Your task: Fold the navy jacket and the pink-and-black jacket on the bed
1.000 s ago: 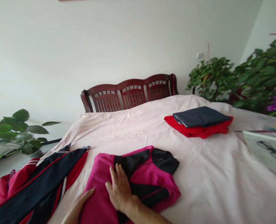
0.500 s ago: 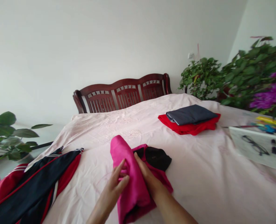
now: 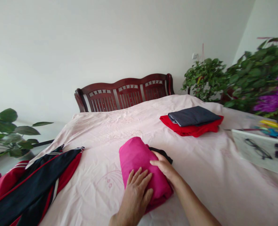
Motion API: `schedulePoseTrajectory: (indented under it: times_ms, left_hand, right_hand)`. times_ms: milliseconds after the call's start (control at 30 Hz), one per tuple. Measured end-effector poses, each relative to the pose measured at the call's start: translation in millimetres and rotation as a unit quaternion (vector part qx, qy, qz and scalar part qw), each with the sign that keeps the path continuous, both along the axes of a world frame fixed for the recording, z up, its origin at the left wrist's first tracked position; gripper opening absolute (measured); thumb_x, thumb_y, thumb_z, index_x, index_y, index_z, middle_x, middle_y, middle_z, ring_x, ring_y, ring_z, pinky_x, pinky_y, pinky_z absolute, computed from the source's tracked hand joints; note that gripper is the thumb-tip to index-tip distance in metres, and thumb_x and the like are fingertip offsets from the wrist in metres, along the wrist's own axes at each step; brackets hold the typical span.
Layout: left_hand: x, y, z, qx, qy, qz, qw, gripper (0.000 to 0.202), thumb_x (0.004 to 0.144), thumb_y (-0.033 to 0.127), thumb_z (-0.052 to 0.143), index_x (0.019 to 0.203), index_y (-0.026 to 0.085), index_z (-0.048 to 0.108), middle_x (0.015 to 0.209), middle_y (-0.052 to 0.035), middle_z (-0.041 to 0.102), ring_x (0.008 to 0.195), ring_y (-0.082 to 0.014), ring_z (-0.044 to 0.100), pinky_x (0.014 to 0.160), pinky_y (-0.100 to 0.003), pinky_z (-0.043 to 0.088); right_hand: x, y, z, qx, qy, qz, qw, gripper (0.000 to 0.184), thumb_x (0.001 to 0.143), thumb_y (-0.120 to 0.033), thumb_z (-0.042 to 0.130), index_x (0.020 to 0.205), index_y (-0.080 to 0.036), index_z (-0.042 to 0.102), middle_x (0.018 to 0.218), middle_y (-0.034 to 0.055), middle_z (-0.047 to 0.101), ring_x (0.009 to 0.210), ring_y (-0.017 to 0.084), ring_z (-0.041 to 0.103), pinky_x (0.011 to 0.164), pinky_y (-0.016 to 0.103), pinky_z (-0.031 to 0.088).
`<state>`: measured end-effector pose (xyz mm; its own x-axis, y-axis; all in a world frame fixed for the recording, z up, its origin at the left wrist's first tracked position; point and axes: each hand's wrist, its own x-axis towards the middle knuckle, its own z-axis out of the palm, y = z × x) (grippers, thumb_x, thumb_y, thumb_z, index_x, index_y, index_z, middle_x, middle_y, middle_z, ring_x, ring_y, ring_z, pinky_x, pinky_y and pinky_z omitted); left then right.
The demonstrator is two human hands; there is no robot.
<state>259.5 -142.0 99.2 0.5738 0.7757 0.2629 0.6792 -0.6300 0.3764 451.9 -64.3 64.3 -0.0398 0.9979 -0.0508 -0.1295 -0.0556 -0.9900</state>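
A bright pink garment lies folded into a bundle on the bed in front of me. A bit of its black part sticks out at the far right side. My left hand rests flat on top near the front, fingers spread. At the right edge, my right hand grips the fold, its thumb on top and its other fingers partly hidden along the side.
Dark blue and red striped clothes lie at the left. Beyond the bundle to the right, a dark grey folded garment tops a red one. Glasses lie on a white sheet. Potted plants stand behind.
The pink flap has been folded over to the right, covering most of the black part. My left hand has moved right and flattened on top; my right hand has shifted to the right edge.
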Motion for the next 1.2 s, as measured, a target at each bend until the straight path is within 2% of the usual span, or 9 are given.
schedulePoseTrajectory:
  times_ms: [167,367,500,633,767,833,967,1067,1200]
  left_hand:
    - [18.6,-0.5,-29.0,0.061,0.074,-0.024,0.995,0.065,0.093,0.039,0.057,0.153,0.037,0.032,0.158,-0.0011,0.039,0.143,-0.0302,0.040,0.116,-0.064,0.033]
    - [28.3,-2.2,-46.3,0.127,0.089,-0.026,0.988,0.061,0.097,0.051,0.047,0.154,0.034,0.031,0.156,-0.0033,0.043,0.143,-0.0273,0.040,0.117,-0.059,0.033]
    - [28.2,-6.1,-53.0,0.174,0.090,-0.035,0.980,0.062,0.098,0.053,0.042,0.155,0.031,0.029,0.154,-0.0040,0.046,0.140,-0.0269,0.045,0.114,-0.054,0.038]
    - [25.0,-10.2,-58.8,0.217,0.082,-0.073,0.970,0.064,0.097,0.052,0.046,0.153,0.025,0.034,0.151,-0.0047,0.049,0.134,-0.0277,0.052,0.109,-0.047,0.044]
    - [4.6,-10.8,-54.3,0.188,0.010,-0.147,0.971,0.052,0.096,0.037,0.051,0.146,0.027,0.044,0.139,-0.0014,0.062,0.128,-0.0209,0.058,0.110,-0.039,0.045]
    - [-17.7,-9.0,-51.9,0.160,-0.048,-0.127,0.978,0.043,0.096,0.024,0.049,0.139,0.031,0.052,0.128,-0.0004,0.070,0.122,-0.0168,0.062,0.110,-0.037,0.045]
    - [-75.9,1.5,-62.5,0.105,-0.198,0.103,0.969,0.033,0.096,0.022,0.047,0.121,0.031,0.066,0.115,-0.0044,0.075,0.110,-0.0196,0.069,0.101,-0.040,0.053]
    - [-110.0,13.1,-80.6,0.028,-0.326,0.272,0.905,0.030,0.094,0.037,0.049,0.109,0.025,0.072,0.110,-0.0076,0.075,0.107,-0.0253,0.069,0.094,-0.044,0.055]
    - [-124.1,24.3,-95.1,-0.063,-0.450,0.336,0.825,0.038,0.084,0.048,0.056,0.104,0.019,0.072,0.103,-0.0084,0.076,0.101,-0.0277,0.069,0.093,-0.045,0.054]
  right_hand:
    - [8.9,6.4,4.1,0.064,-0.321,-0.100,0.940,0.058,0.082,-0.026,0.047,0.138,-0.015,0.054,0.134,0.0138,0.063,0.126,0.025,0.057,0.111,0.043,0.039]
    - [-14.1,29.1,31.3,0.234,-0.443,-0.011,0.865,0.056,0.098,-0.040,0.035,0.148,-0.016,0.045,0.152,0.0130,0.046,0.143,0.023,0.038,0.119,0.043,0.029]
    - [-18.4,51.2,2.4,0.230,-0.562,0.075,0.791,0.059,0.098,-0.042,0.038,0.152,-0.016,0.039,0.161,0.0137,0.029,0.150,0.027,0.023,0.120,0.048,0.024]
    - [-11.7,59.0,-27.2,0.222,-0.624,0.047,0.748,0.062,0.099,-0.041,0.037,0.156,-0.018,0.030,0.163,0.0145,0.022,0.151,0.027,0.021,0.119,0.049,0.024]
    - [-2.6,51.6,-29.1,0.167,-0.638,-0.026,0.751,0.069,0.097,-0.051,0.041,0.155,-0.015,0.030,0.158,0.0200,0.034,0.148,0.033,0.028,0.117,0.054,0.024]
    - [1.4,45.7,-24.1,0.105,-0.642,-0.062,0.757,0.078,0.094,-0.058,0.044,0.153,-0.008,0.033,0.154,0.0261,0.037,0.144,0.038,0.032,0.114,0.057,0.026]
    - [5.0,38.5,-8.1,0.022,-0.614,-0.063,0.786,0.079,0.091,-0.060,0.049,0.146,-0.003,0.040,0.139,0.0306,0.053,0.130,0.041,0.049,0.104,0.055,0.036]
    - [3.3,39.8,6.9,-0.003,-0.588,-0.048,0.807,0.075,0.086,-0.061,0.054,0.138,-0.007,0.049,0.130,0.0284,0.060,0.123,0.040,0.055,0.098,0.054,0.041]
    - [0.6,44.1,19.0,-0.053,-0.495,-0.019,0.867,0.068,0.072,-0.066,0.066,0.116,-0.013,0.064,0.114,0.0212,0.070,0.107,0.036,0.065,0.091,0.047,0.046]
